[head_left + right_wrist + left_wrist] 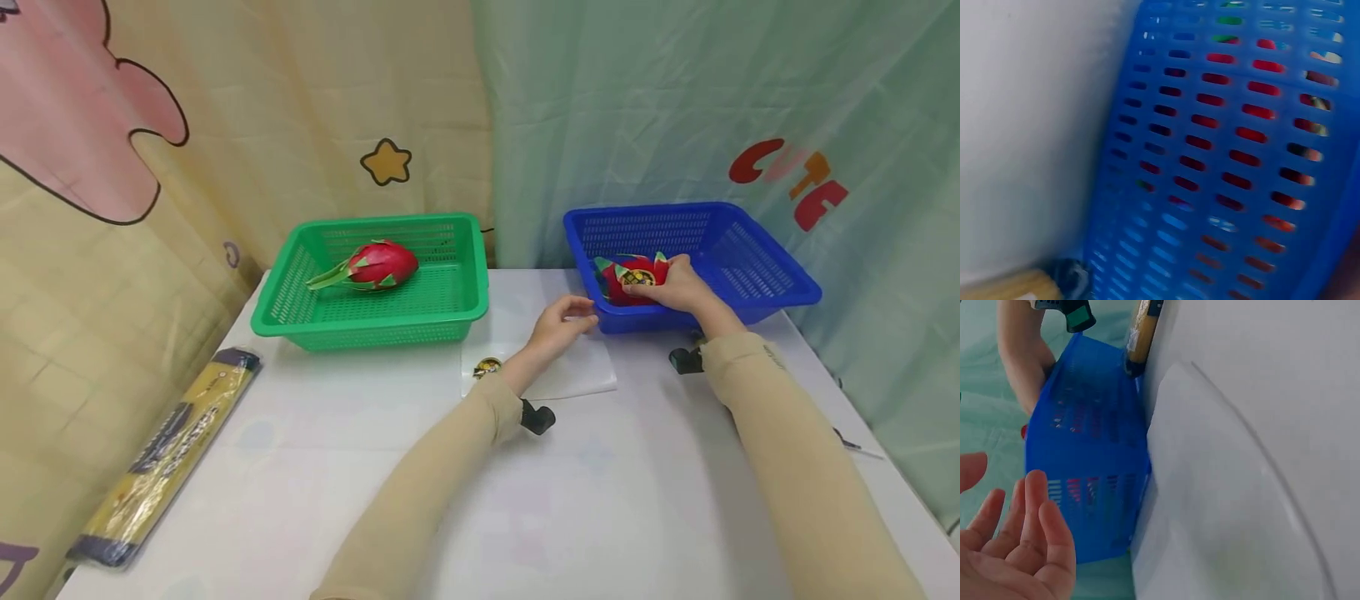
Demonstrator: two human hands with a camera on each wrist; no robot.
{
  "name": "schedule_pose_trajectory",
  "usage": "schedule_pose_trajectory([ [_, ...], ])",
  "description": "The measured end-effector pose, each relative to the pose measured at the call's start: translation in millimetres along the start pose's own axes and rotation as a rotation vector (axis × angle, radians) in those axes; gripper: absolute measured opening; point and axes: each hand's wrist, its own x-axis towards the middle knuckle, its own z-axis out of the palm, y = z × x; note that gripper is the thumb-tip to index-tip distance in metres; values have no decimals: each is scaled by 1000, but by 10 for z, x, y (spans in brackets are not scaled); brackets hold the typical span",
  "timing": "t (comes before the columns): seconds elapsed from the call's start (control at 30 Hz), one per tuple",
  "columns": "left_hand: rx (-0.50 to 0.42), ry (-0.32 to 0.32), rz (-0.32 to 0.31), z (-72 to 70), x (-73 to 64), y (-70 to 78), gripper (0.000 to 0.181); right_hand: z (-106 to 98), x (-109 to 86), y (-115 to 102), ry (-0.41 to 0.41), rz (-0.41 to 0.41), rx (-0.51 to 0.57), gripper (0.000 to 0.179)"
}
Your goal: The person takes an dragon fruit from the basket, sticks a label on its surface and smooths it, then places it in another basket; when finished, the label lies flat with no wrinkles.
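Inside the blue basket (765,265), at its left end, lies a red dragon fruit (615,292) with green-tipped scales and a round black-and-yellow sticker (638,277). My right hand (686,289) holds this fruit, thumb in front by the sticker. The right wrist view shows the basket's slotted wall (1210,156), with red showing through; the fingers are mostly hidden there. My left hand (558,325) hovers by the basket's front left corner, fingers loosely bent and holding nothing. Under the left hand lies a white plastic sheet (585,375) bearing a similar round sticker (487,366).
Left of the blue basket stands a green basket (382,327) with another dragon fruit (386,265) in it. A long yellow-and-black package (168,458) lies along the table's left edge. A thin tool (858,447) lies near the right edge. Curtains hang behind the table.
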Motion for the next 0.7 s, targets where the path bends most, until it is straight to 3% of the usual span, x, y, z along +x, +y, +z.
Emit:
schedule_pose_trajectory([
  [0.1,95,-128,9,-293,-150,132,34,-47,-46,-50,-55,18,-84,117],
  [0.13,128,-174,17,-433,-209,191,34,-63,-74,-84,-35,16,-104,117],
  [0.23,203,-264,52,-892,-361,394,35,-76,-198,-271,125,-25,-53,104],
  [0.3,240,-273,69,-1215,-427,551,37,-46,-301,-451,250,-78,56,94],
  [0.37,252,-221,91,-1525,-433,713,37,45,-386,-663,327,-159,215,80],
  [0.47,260,-103,105,-1912,-397,943,39,262,-465,-962,318,-269,417,62],
  [0.6,257,45,75,-2320,-368,1137,41,666,-476,-1255,218,-353,546,51],
  [0.7,228,133,28,-2588,-373,1140,42,987,-438,-1387,96,-375,566,52],
])
